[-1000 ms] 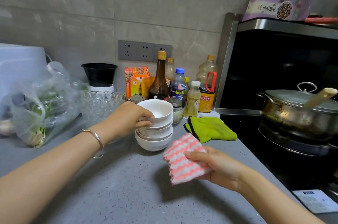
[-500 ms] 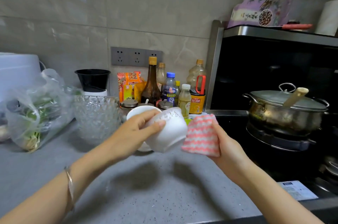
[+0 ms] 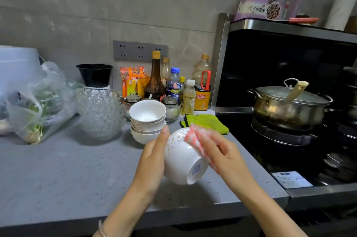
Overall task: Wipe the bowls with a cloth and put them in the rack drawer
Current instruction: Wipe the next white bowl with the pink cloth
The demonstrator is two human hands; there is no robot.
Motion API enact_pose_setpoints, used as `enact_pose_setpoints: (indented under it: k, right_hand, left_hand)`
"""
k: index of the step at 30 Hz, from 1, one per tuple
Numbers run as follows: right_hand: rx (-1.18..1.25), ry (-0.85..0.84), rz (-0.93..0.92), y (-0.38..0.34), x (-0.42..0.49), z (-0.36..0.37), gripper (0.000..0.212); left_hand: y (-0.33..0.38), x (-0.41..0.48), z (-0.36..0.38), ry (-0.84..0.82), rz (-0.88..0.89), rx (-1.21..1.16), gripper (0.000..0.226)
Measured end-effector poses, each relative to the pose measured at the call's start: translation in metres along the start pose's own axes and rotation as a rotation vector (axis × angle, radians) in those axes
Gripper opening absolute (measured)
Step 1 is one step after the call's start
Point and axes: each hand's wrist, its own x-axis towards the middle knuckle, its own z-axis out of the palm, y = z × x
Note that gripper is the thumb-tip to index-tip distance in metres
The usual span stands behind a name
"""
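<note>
Looks forward and down from head height, close over the countertop [image 3: 67, 169], stove [image 3: 286, 138] around 3 o'clock, edges seemingly lens-warped.

You face a grey tiled wall [image 3: 58, 14] carrying a dark three-socket panel [image 3: 140, 51] above a grey speckled countertop [image 3: 67, 169], with a steel-framed black cooker recess [image 3: 270, 62] and its black hob [image 3: 243, 140] adjoining on the right.

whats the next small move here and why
Likely sweep the cloth round the bowl while the left hand turns it. The right hand presses the cloth on just one patch of the outer wall, the bowl is held tilted above the counter, and the stack waits behind.
</note>
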Motion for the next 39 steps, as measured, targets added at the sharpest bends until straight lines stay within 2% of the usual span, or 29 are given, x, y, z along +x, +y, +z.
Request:
enact_pose_setpoints:
  k: [3, 6, 8, 10, 12, 14, 15, 18, 19, 22, 24, 25, 27, 28, 30, 36, 39]
  right_hand:
    - [-0.105, 0.038, -0.084, 0.003, -0.005, -0.001, 0.053]
    - [-0.006, -0.07, -0.066, 0.004, -0.01, 0.002, 0.052]
    - [0.032, -0.032, -0.071, 0.001, -0.016, 0.011, 0.05]
    - [-0.086, 0.078, -0.146, -0.008, -0.025, 0.027, 0.05]
    - [-0.36, 0.117, -0.274, -0.014, -0.032, 0.043, 0.049]
    - [-0.449, 0.135, -0.343, -0.012, -0.032, 0.048, 0.048]
    - [-0.36, 0.134, -0.295, -0.013, -0.029, 0.046, 0.045]
    - [0.093, 0.078, 0.012, -0.019, -0.017, 0.037, 0.028]
    - [0.087, 0.062, 0.017, -0.021, -0.018, 0.039, 0.029]
    - [-0.35, 0.102, -0.243, -0.027, -0.027, 0.053, 0.049]
    - [-0.483, 0.116, -0.357, -0.025, -0.027, 0.058, 0.049]
    - [-0.425, 0.123, -0.338, -0.024, -0.025, 0.056, 0.047]
    - [-0.104, 0.083, -0.161, -0.029, -0.02, 0.049, 0.048]
    - [0.063, 0.03, -0.037, -0.033, -0.019, 0.044, 0.051]
    - [0.224, -0.025, 0.122, -0.038, -0.021, 0.041, 0.049]
    - [0.289, -0.014, 0.227, -0.03, -0.013, 0.034, 0.022]
    - [0.311, -0.019, 0.209, -0.03, -0.017, 0.028, 0.026]
  left_hand:
    - [-0.001, -0.009, 0.01, 0.102, -0.015, 0.043, 0.048]
    - [-0.003, -0.013, 0.015, 0.148, 0.031, 0.103, 0.058]
    - [-0.002, -0.014, 0.016, 0.207, 0.098, 0.156, 0.058]
    - [-0.001, -0.015, 0.015, 0.27, 0.177, 0.251, 0.065]
    - [-0.002, -0.019, 0.014, 0.276, 0.249, 0.342, 0.074]
    - [-0.003, -0.025, 0.013, 0.278, 0.263, 0.352, 0.075]
    - [-0.002, -0.027, 0.012, 0.288, 0.259, 0.337, 0.072]
    - [0.002, -0.031, 0.008, 0.35, 0.198, 0.254, 0.065]
    - [0.003, -0.032, 0.007, 0.365, 0.186, 0.233, 0.061]
    - [0.005, -0.033, 0.006, 0.348, 0.244, 0.283, 0.067]
    - [0.003, -0.035, 0.004, 0.311, 0.275, 0.331, 0.067]
    - [0.003, -0.035, 0.003, 0.307, 0.27, 0.321, 0.068]
    - [0.006, -0.038, -0.002, 0.285, 0.238, 0.233, 0.071]
    - [0.009, -0.04, -0.004, 0.255, 0.22, 0.187, 0.069]
    - [0.012, -0.041, -0.01, 0.199, 0.199, 0.152, 0.057]
    - [0.008, -0.037, -0.021, 0.096, 0.056, -0.015, 0.043]
    - [0.007, -0.036, -0.026, 0.04, 0.005, -0.103, 0.051]
